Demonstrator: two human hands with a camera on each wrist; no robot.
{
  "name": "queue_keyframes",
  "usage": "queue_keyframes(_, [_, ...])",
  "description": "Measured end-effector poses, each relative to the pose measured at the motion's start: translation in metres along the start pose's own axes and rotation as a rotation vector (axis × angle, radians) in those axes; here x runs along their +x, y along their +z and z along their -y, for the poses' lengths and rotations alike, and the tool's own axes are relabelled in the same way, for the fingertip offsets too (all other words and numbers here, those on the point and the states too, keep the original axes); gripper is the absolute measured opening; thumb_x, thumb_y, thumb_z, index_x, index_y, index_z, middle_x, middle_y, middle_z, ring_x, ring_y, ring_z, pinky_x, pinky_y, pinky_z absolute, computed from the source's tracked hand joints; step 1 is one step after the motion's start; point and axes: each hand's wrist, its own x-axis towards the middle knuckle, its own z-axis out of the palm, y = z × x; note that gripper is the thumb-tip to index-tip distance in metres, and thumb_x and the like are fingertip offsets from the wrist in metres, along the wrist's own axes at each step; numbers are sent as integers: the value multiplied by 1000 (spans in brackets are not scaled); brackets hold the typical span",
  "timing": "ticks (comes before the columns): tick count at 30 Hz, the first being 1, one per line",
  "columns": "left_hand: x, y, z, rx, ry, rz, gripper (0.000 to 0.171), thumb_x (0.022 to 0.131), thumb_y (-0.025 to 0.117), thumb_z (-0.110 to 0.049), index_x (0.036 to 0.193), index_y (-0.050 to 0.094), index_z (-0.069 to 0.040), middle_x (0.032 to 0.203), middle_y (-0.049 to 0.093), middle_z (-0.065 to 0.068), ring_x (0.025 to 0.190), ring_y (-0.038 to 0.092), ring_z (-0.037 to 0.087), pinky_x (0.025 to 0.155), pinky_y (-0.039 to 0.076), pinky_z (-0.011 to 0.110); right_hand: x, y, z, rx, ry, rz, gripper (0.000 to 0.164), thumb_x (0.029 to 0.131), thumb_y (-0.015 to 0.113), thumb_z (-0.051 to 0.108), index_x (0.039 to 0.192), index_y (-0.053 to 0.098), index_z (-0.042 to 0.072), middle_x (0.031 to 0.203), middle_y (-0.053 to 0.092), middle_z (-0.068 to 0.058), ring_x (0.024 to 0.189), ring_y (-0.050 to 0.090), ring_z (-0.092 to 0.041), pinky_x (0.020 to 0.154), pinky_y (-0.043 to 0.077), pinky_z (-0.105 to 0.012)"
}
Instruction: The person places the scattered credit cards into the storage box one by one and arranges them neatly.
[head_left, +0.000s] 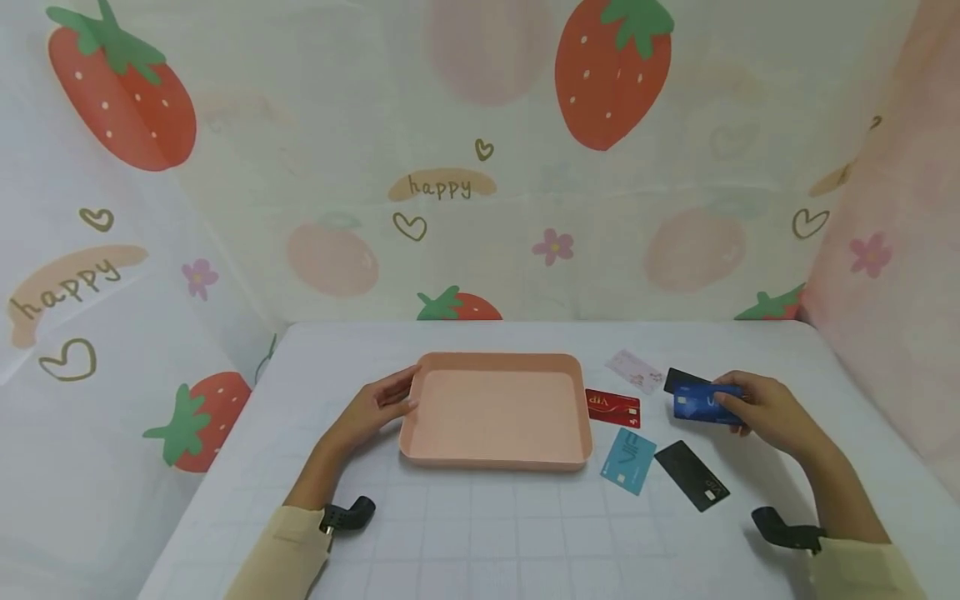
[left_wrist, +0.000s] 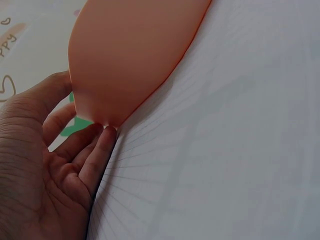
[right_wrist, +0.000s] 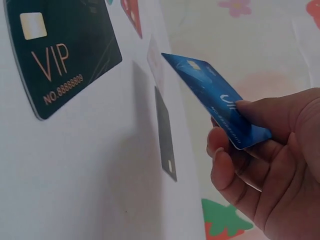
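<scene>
Right hand: pinching blue card above tabletop, toward right edge. Left hand: loosely open, touching left side of pink tray, nearer far edge.

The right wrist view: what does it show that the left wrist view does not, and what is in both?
Only the right wrist view shows the right hand pinching a blue card, a dark VIP card at upper left, a second dark card, a pale card and part of a red card.

Only the left wrist view shows the left hand, touching the edge of a peach-pink tray.

Both share the white table surface and the patterned backdrop, each seen only in part.
</scene>
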Motion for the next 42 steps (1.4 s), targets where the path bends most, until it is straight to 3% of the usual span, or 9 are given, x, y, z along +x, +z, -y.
queue_keyframes(5, [3,2,-3,6,-17,8,64,99,68,-16,156,41,-11,158,42,12,143,43,33,112,41,33,-1,2,4,-39,10,-45,32,105,59,19,122,60,-8,86,68,-13,64,60,-19,53,54,-31])
queue_keyframes(12, [4,2,-3,6,-4,8,63,99,67,-15,155,41,-8,159,40,15,143,42,37,113,39,44,1,10,14,-62,-5,-105,32,101,65,23,117,64,-5,95,70,-19,67,63,-20,57,56,-30])
queue_keyframes(18, [2,0,-3,16,-8,-4,63,99,68,-16,155,42,-9,159,40,12,143,42,34,113,40,39,6,17,26,-57,1,-154,32,99,69,27,110,66,-4,88,72,-16,65,61,-20,54,53,-27])
queue_keyframes(23, [1,-1,-3,3,-15,-14,63,98,69,-15,155,43,-10,158,42,13,142,43,35,111,42,33,10,28,31,60,31,-140,37,101,66,31,113,64,-5,84,70,-15,61,59,-21,52,52,-29])
queue_keyframes(27, [-2,1,-2,-13,-25,-2,64,98,69,-16,155,42,-10,158,41,14,143,43,36,112,41,40,10,36,33,163,46,-132,39,103,62,28,119,61,-8,93,71,-19,65,61,-20,56,56,-29])
queue_keyframes(31, [-8,3,0,-6,-40,-4,65,98,70,-17,156,41,-9,158,41,15,143,42,37,113,39,45,8,39,36,341,71,-70,41,105,58,23,127,55,-11,102,67,-22,70,64,-17,64,59,-27])
queue_keyframes(35, [-10,3,-2,10,-32,-15,65,98,70,-17,155,41,-8,158,41,15,142,43,37,112,40,42,9,38,42,497,79,5,44,107,54,22,133,49,-13,114,63,-23,78,67,-17,72,61,-29])
queue_keyframes(42, [-2,2,-3,19,-24,-13,64,98,69,-17,156,42,-10,159,41,12,142,43,35,111,42,35,13,32,54,537,99,62,48,106,57,24,135,48,-12,119,62,-22,89,69,-19,82,60,-28])
